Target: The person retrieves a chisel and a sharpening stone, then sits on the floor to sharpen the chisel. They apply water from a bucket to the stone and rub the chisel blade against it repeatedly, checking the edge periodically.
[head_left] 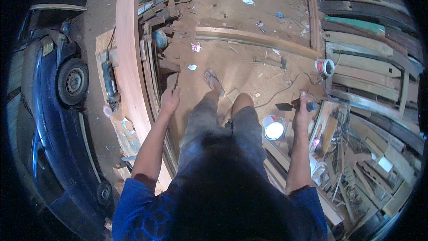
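My left hand (170, 100) grips a small, dull brown piece (173, 79), apparently wood, beside a long pale plank (128, 35). A corded power tool (108, 80) lies on the rough board at that plank's left. In my right hand (302, 107) is a flat-bladed hand tool (284, 106) with a dark blue handle, its blade pointing left. Below that hand stands a white bucket (273, 129).
A blue car (55, 134) fills the far left. Timber stacks (356, 80) line the right, with scrap wood (374, 160) lower down. A long beam (254, 38) lies across the ground ahead, near a second bucket (324, 67). A cable (281, 91) crosses the ground.
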